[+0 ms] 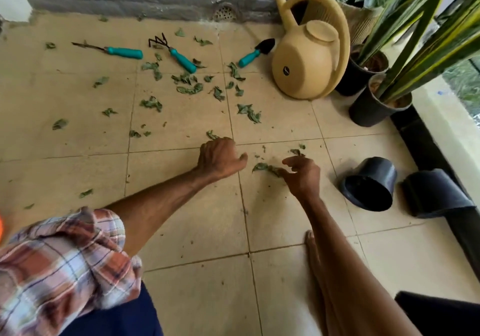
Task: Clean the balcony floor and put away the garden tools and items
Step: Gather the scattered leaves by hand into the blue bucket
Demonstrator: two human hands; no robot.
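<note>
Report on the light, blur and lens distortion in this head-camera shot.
Head view: soft, even daylight, no glare, only faint shadows by the watering can; floor tile joints bow from the wide lens; the striped plant blades at right are smeared; the plaid sleeve is soft; the scattered leaves and teal-handled tools read clearly.

I am seeing soft daylight coming from the right, casting faint shadows on the beige tiled floor [194,296]. The wide lens is bending the edges, and the yellow-striped green leaves [441,47] are blurring.
</note>
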